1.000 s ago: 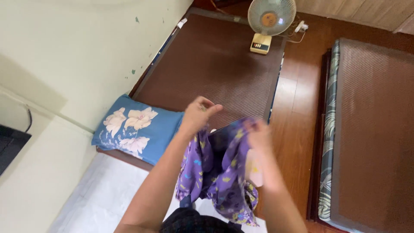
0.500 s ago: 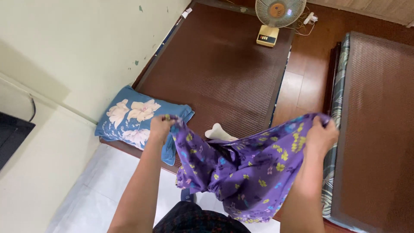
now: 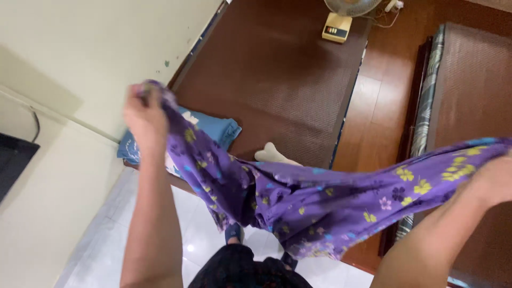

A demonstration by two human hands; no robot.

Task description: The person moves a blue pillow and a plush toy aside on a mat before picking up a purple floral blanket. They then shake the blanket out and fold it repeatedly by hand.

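Fingers of the left hand [image 3: 143, 113] are curled tight around one end of a purple floral cloth [image 3: 298, 200], bunching it in a fist raised beside the pale wall [image 3: 90, 48]. The right hand [image 3: 493, 178] grips the opposite end at the frame's edge; its fingers are blurred and partly cut off, so their exact hold cannot be told. With arms flung wide, the person keeps the fabric stretched in the air at about waist height, its middle sagging in folds, apparently so the piece opens out full length. Below the cloth lie a blue flowered pillow [image 3: 216, 128] and a small pale object [image 3: 272, 154] on a brown woven mat [image 3: 277, 69]. A table fan [image 3: 341, 21] stands at the mat's far end, and a second mat [image 3: 469, 90] lies across a strip of wooden floor [image 3: 373, 117].
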